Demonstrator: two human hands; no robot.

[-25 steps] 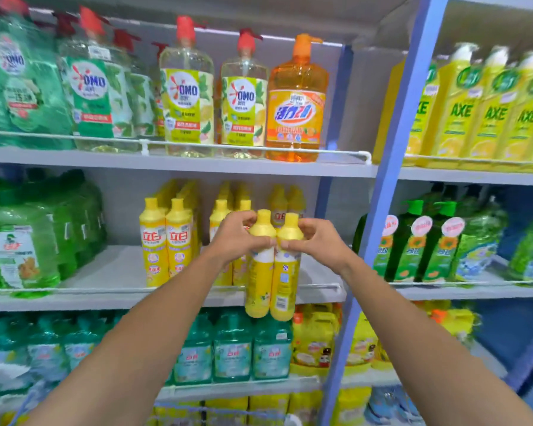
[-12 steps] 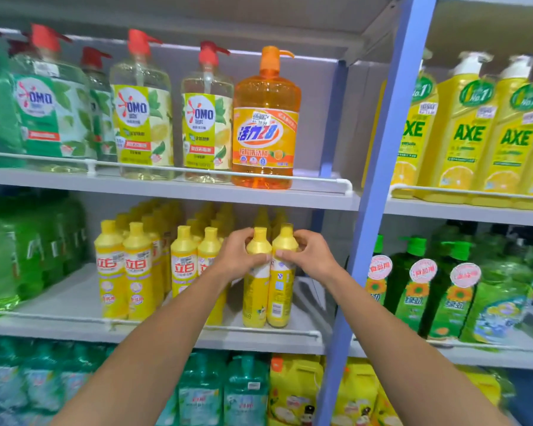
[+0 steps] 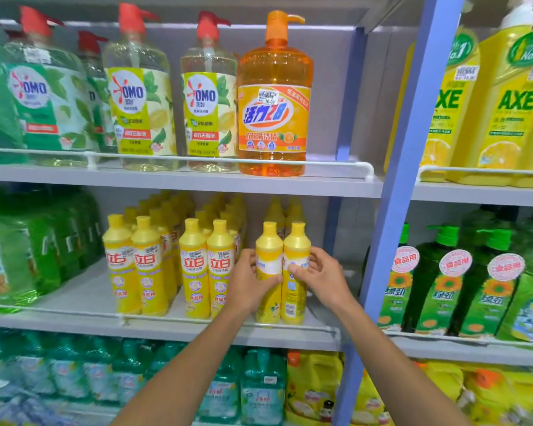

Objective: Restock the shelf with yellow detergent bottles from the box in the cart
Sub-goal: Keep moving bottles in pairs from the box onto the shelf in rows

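- On the middle shelf (image 3: pixel 83 290), right end, front row: one pair of yellow detergent bottles (image 3: pixel 271 244), upright, side by side and touching, bases at the shelf board behind the front rail (image 3: pixel 59 312); whether they already bear their full weight I cannot tell
- Left hand (image 3: pixel 246 284): fingers and thumb wrapped round the left bottle of the pair at label height, holding it
- Right hand (image 3: pixel 323 281): thumb across the front of the right bottle, fingers curled behind it, holding it
- Stock in place: rows of matching yellow bottles (image 3: pixel 194 265) to the left, standing in twos with red brand lettering facing out; more yellow caps directly behind my pair
- Fault noted: my pair shows a barcode and small print, so I judge that the backs face the aisle
- Handling for this step: set both bases flat; turn the pair until its front matches the neighbours; leave the same gap as between the other twos; line it up with the front row just behind the rail; let go only once it stands by itself
- Risk: tall, narrow bottles; a knock could tip the ones behind
- Neighbours: blue upright (image 3: pixel 394 241) just right of my right hand; orange pump bottle (image 3: pixel 274 118) on the shelf above; green bottles (image 3: pixel 28 256) at the left end
- Not in view: box, cart
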